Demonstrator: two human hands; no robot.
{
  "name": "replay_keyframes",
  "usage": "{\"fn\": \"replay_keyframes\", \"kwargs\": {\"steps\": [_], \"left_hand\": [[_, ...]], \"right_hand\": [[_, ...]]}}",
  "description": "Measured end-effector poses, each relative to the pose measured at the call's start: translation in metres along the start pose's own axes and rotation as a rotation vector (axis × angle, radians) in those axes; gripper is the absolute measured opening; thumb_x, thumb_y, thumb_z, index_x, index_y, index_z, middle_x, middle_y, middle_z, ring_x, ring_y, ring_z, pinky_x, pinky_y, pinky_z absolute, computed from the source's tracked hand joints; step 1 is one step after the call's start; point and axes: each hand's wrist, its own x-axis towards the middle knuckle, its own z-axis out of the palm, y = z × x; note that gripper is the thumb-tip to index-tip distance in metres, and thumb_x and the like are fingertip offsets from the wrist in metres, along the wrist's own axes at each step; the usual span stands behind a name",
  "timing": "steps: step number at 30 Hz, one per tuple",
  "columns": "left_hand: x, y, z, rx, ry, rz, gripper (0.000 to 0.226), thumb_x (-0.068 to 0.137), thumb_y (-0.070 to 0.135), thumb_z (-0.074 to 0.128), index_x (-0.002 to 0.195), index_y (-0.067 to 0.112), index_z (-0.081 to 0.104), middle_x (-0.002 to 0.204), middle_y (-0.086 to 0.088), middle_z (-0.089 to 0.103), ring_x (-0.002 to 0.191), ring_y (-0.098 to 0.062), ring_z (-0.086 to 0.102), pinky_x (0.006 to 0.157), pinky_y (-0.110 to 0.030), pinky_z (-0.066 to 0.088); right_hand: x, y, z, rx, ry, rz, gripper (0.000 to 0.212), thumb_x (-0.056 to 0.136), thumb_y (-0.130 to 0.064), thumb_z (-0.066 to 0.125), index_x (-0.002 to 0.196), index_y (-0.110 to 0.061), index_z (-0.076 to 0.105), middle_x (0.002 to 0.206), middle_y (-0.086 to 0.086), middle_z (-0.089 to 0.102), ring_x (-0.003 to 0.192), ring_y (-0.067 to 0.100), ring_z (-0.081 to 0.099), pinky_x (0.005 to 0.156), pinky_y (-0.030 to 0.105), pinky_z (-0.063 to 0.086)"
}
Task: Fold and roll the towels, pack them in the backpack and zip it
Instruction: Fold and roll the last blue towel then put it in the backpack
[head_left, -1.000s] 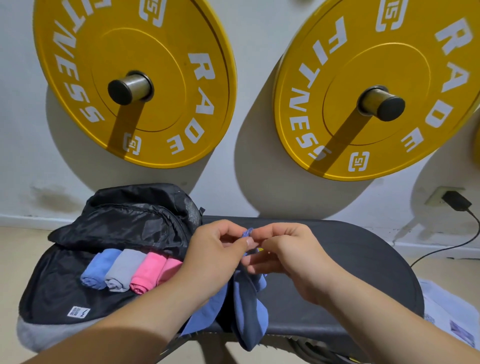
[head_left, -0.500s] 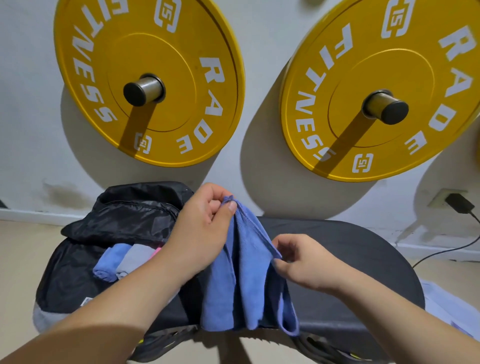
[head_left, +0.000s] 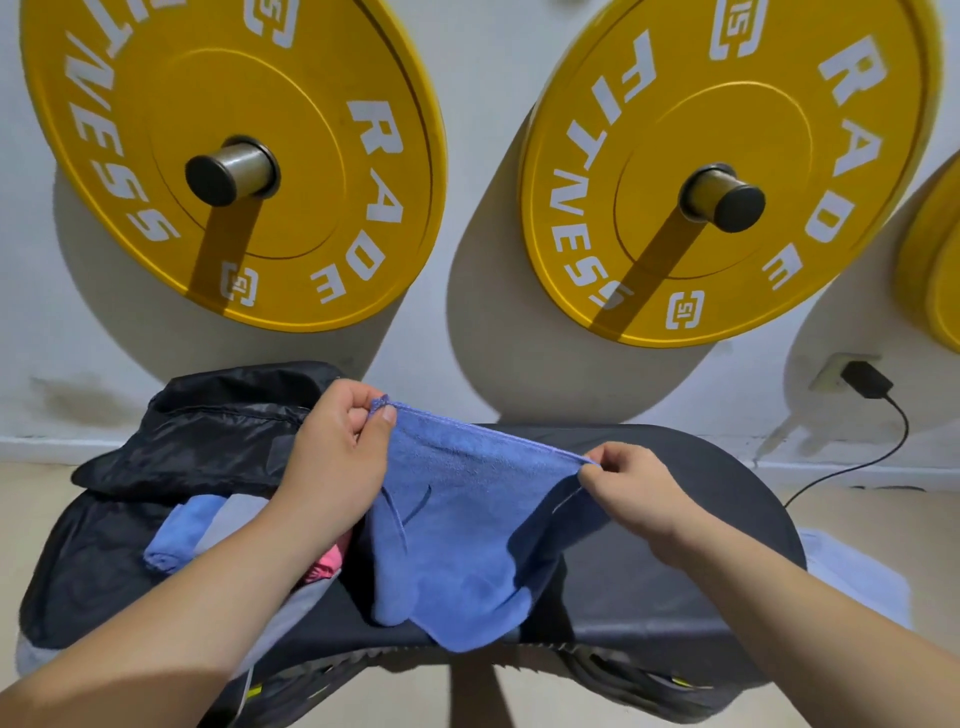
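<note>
Finds left hand (head_left: 332, 457) at centre frame, thumb and forefinger pinching one upper corner of blue towel (head_left: 467, 530). Finds right hand (head_left: 631, 493) right of centre and slightly lower, fingertips pinching the opposite upper corner. Notes top hem stretched between the two grips, slanting down to the right, the rest of the cloth hanging in loose folds over dark bench pad (head_left: 701, 519) and reaching down past its near edge; cannot tell whether cloth and pad touch. Locates black backpack (head_left: 208, 447) at left of frame, lying open on the pad's left end, flap thrown back toward the wall. Records three rolled towels inside, side by side: light blue roll (head_left: 176, 535), grey roll (head_left: 234, 514), pink roll (head_left: 327, 564), the last mostly hidden behind the left forearm. Logs two yellow weight plates (head_left: 156, 130) on wall pegs across upper frame, and black plug (head_left: 865, 379) at a socket near right edge.
</note>
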Motion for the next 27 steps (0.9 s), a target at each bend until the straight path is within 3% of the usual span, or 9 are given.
{"fn": "replay_keyframes", "kwargs": {"steps": [4, 7, 11, 15, 19, 21, 24, 27], "left_hand": [[0.007, -0.006, -0.008, -0.076, 0.025, -0.079, 0.003, 0.100, 0.016, 0.059, 0.097, 0.017, 0.060, 0.094, -0.025, 0.068, 0.076, -0.021, 0.056, 0.073, -0.038, 0.044], [0.010, -0.002, -0.016, -0.152, 0.040, -0.121, 0.011, 0.097, 0.011, 0.062, 0.095, 0.021, 0.064, 0.099, -0.020, 0.072, 0.084, -0.023, 0.063, 0.080, -0.040, 0.048], [0.005, 0.004, -0.021, -0.076, -0.031, -0.086, 0.024, 0.096, 0.006, 0.061, 0.104, 0.028, 0.067, 0.103, -0.002, 0.075, 0.096, -0.027, 0.071, 0.092, -0.045, 0.054], [0.001, 0.001, -0.017, 0.318, -0.073, 0.084, 0.031, 0.095, 0.003, 0.058, 0.108, 0.029, 0.068, 0.093, 0.005, 0.072, 0.081, -0.017, 0.064, 0.082, -0.032, 0.052], [-0.001, 0.007, -0.014, 0.386, 0.038, 0.229, 0.031, 0.095, 0.001, 0.054, 0.117, 0.016, 0.071, 0.112, 0.004, 0.070, 0.104, -0.010, 0.061, 0.092, -0.022, 0.043], [-0.001, 0.013, -0.016, 0.357, 0.070, 0.271, 0.030, 0.094, -0.001, 0.054, 0.110, 0.017, 0.072, 0.105, 0.007, 0.070, 0.096, -0.005, 0.061, 0.084, -0.016, 0.042], [-0.003, 0.016, -0.020, 0.310, 0.040, 0.162, 0.028, 0.090, 0.002, 0.056, 0.093, 0.026, 0.071, 0.082, 0.009, 0.071, 0.064, -0.004, 0.058, 0.064, -0.023, 0.043], [-0.007, 0.013, -0.024, 0.331, 0.011, 0.111, 0.027, 0.085, 0.002, 0.057, 0.083, 0.026, 0.069, 0.073, 0.008, 0.069, 0.060, -0.009, 0.056, 0.058, -0.026, 0.041]], "right_hand": [[0.005, -0.007, -0.019, 0.400, -0.048, 0.003, 0.006, 0.086, -0.017, 0.069, 0.088, -0.015, 0.074, 0.081, 0.000, 0.072, 0.078, 0.017, 0.061, 0.073, 0.031, 0.047], [0.003, -0.011, -0.035, 0.588, -0.028, -0.009, 0.016, 0.082, -0.023, 0.080, 0.097, -0.019, 0.074, 0.092, 0.009, 0.074, 0.085, 0.021, 0.066, 0.080, 0.039, 0.049], [-0.004, -0.008, -0.051, 0.578, -0.009, -0.026, 0.010, 0.090, -0.012, 0.074, 0.098, -0.018, 0.072, 0.086, 0.006, 0.074, 0.076, 0.017, 0.067, 0.068, 0.030, 0.050], [-0.009, -0.004, -0.058, 0.430, 0.028, -0.100, 0.010, 0.088, -0.010, 0.076, 0.090, -0.018, 0.070, 0.073, -0.001, 0.068, 0.067, 0.013, 0.056, 0.060, 0.025, 0.041], [-0.011, -0.009, -0.064, 0.448, 0.138, -0.198, 0.008, 0.092, -0.008, 0.072, 0.092, -0.016, 0.070, 0.068, -0.009, 0.071, 0.061, 0.002, 0.060, 0.055, 0.015, 0.045], [-0.011, -0.013, -0.066, 0.469, 0.164, -0.244, 0.010, 0.095, -0.008, 0.068, 0.096, -0.016, 0.071, 0.070, -0.011, 0.073, 0.063, -0.001, 0.060, 0.055, 0.012, 0.045], [-0.012, -0.015, -0.068, 0.402, 0.146, -0.279, 0.014, 0.096, -0.006, 0.065, 0.093, -0.018, 0.071, 0.071, -0.009, 0.071, 0.065, 0.004, 0.057, 0.059, 0.019, 0.043], [-0.013, -0.009, -0.067, 0.299, 0.059, -0.312, 0.018, 0.093, -0.003, 0.067, 0.087, -0.019, 0.071, 0.073, 0.000, 0.068, 0.069, 0.010, 0.054, 0.062, 0.026, 0.040]]}}
